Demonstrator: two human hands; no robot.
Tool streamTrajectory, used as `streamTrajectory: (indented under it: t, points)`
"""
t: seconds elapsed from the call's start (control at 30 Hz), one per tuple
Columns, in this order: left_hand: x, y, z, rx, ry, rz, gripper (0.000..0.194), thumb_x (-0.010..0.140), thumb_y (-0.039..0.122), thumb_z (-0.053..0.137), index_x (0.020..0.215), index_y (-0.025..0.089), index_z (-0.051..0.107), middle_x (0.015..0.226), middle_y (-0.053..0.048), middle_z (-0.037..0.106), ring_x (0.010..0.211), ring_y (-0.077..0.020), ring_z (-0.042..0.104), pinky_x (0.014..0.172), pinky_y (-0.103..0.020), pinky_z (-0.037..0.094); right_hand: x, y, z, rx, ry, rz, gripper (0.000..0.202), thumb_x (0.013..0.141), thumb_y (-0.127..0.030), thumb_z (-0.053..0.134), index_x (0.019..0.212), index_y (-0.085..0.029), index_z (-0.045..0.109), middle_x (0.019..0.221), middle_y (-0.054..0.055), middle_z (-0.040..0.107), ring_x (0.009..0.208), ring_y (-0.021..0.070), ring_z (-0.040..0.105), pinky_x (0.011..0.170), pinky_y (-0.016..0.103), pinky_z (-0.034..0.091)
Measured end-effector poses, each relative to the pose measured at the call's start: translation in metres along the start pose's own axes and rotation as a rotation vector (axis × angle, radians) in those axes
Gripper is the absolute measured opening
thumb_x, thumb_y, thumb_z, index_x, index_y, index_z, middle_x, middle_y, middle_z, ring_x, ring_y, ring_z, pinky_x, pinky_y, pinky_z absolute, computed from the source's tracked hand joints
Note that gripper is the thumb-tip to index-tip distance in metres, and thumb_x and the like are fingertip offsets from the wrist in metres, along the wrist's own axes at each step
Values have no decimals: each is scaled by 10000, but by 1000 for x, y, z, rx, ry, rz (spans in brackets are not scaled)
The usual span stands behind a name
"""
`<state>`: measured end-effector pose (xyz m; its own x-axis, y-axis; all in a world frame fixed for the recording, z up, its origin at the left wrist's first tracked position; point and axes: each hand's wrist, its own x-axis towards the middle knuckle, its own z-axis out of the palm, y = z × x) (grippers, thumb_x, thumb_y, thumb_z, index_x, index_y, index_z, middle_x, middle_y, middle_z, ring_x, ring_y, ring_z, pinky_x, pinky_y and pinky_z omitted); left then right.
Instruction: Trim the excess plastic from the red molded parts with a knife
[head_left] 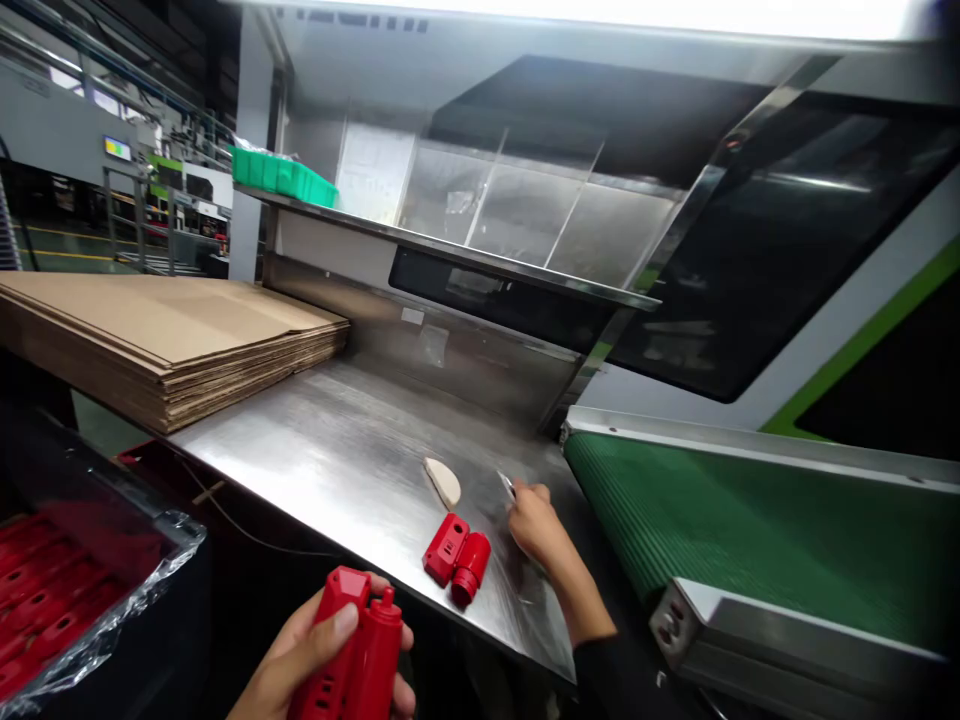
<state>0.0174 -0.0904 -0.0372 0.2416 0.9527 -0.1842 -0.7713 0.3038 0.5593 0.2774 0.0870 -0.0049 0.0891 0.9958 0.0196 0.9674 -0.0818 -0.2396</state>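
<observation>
The left hand (315,650) is gripping a red plastic part (352,650) at six o'clock; the right hand (534,522) is pinching a small blade (506,485) beside another red part (457,558) on the steel table (337,460). No legible writing.

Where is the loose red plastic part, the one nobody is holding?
The loose red part lies on the steel table near its front edge, just left of the right hand and below a small beige piece.

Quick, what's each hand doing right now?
Left hand: closed around a red part.
Right hand: on the steel table, gripping a small blade beside another red part.
</observation>
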Motion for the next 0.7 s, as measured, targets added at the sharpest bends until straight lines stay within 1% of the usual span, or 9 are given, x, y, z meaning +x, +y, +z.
streamTrajectory:
  t: [0.07, 0.1, 0.2, 0.3, 0.4, 0.5, 0.57, 0.63, 0.7]
  points:
    - [9, 6, 7, -27, 17, -66, 457, 950, 433, 430, 1251, 92, 395, 997, -194, 679, 764, -321, 688, 702, -466, 544, 32, 2, 11, -89, -81, 9, 190, 890, -182, 496, 1027, -102, 601, 1087, 108, 583, 1029, 208, 560, 955, 415, 440]
    - [14, 10, 11, -28, 36, -88, 467, 951, 456, 426, 1208, 66, 430, 1015, -205, 672, 784, -317, 687, 714, -456, 550, 41, 2, 14, -124, -102, 9, 164, 884, -206, 530, 994, -117, 613, 1066, 90, 601, 1050, 213, 556, 969, 438, 434]
    - [31, 28, 19, 27, 47, -36, 443, 935, 453, 486, 1143, 62, 474, 1095, -208, 649, 893, -322, 677, 802, -467, 548, 51, -6, 16, -179, -58, 1, 353, 914, -302, 501, 1227, -144, 542, 1256, 135, 537, 1191, 274, 490, 1023, 521, 383]
    - [41, 42, 22, 151, -22, 59, 358, 900, 353, 579, 1132, 101, 475, 1107, -193, 652, 915, -314, 675, 814, -458, 536, 53, -27, 16, -139, 11, -98, 500, 942, -357, 445, 1383, -126, 398, 1360, 169, 462, 1252, 270, 449, 1067, 487, 346]
    - [41, 45, 20, 237, -53, 150, 348, 875, 283, 619, 1138, 113, 468, 1053, -172, 674, 861, -270, 685, 826, -417, 521, 60, -55, 27, -62, -53, -211, 419, 895, -437, 527, 1164, -121, 580, 1182, 124, 590, 1123, 229, 537, 1011, 435, 398]
    - [32, 45, 15, 291, -90, 255, 309, 885, 306, 605, 1127, 165, 474, 1073, -130, 669, 872, -244, 682, 794, -359, 511, 63, -76, 35, 8, -81, -209, 319, 828, -412, 611, 970, -126, 611, 1067, 109, 624, 1007, 229, 575, 904, 431, 449]
    - [25, 46, 12, 362, -113, 304, 304, 869, 341, 623, 1099, 190, 493, 1120, -118, 651, 909, -253, 671, 767, -349, 506, 48, -87, 30, 78, -40, -219, 260, 835, -320, 593, 1015, -134, 567, 1029, 108, 637, 938, 223, 592, 835, 395, 459]
    - [19, 49, 8, 454, -112, 337, 327, 849, 376, 645, 1089, 199, 511, 1136, -116, 644, 916, -257, 660, 777, -369, 505, 14, -99, 13, 165, 8, -266, 222, 893, -295, 505, 1076, -169, 515, 979, 88, 658, 881, 206, 607, 791, 351, 455]
    - [13, 51, 7, 523, -86, 349, 347, 838, 402, 656, 1091, 203, 526, 1098, -109, 657, 924, -259, 648, 806, -384, 505, -37, -110, -8, 281, 69, -321, 271, 965, -435, 366, 1125, -251, 485, 1001, 27, 671, 883, 164, 624, 780, 294, 467]
